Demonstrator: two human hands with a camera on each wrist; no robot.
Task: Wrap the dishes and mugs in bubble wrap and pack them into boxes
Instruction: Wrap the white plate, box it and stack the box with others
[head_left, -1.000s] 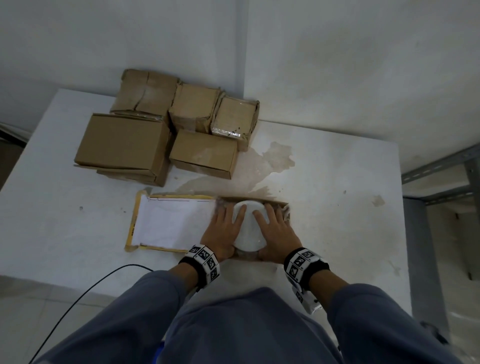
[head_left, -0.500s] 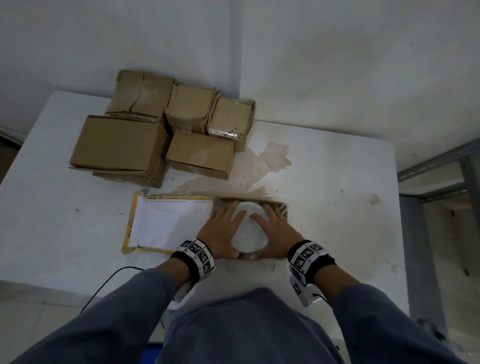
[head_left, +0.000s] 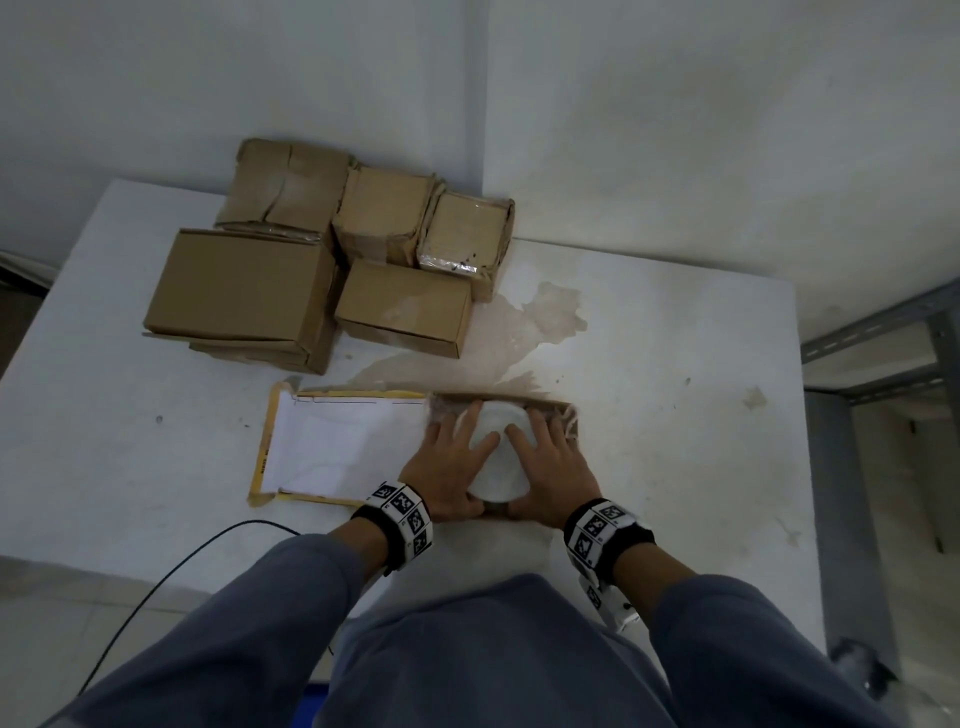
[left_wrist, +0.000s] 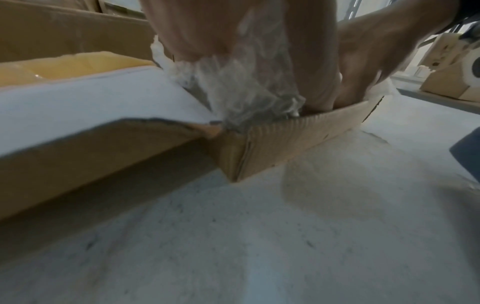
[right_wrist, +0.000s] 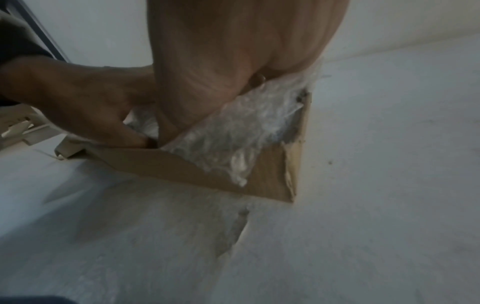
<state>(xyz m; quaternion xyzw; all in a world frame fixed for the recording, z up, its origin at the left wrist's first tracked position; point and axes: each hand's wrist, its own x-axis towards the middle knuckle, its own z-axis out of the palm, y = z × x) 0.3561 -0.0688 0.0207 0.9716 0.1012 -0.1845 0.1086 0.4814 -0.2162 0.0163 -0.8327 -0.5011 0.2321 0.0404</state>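
Observation:
A white dish wrapped in bubble wrap (head_left: 498, 457) sits in a small open cardboard box (head_left: 550, 402) near the table's front edge. My left hand (head_left: 449, 467) lies on its left side and my right hand (head_left: 550, 467) on its right, fingers spread flat, pressing it down. Both thumbs sit at the near rim. The box's lid flap (head_left: 337, 447), white inside, lies open to the left. In the left wrist view the bubble wrap (left_wrist: 249, 98) bulges above the box wall (left_wrist: 285, 139). In the right wrist view bubble wrap (right_wrist: 233, 139) fills the box corner (right_wrist: 272, 181).
Several closed cardboard boxes (head_left: 249, 291) cluster at the back left of the white table (head_left: 675, 415), one shiny with tape (head_left: 462, 234). A brown stain (head_left: 540, 322) marks the table's middle. A black cable (head_left: 156, 597) hangs off the front left. Metal shelving (head_left: 883, 338) stands to the right.
Both hands stay on the wrapped dish in the box, with the fingers shifting slightly over its top. Nothing else on the table has moved.

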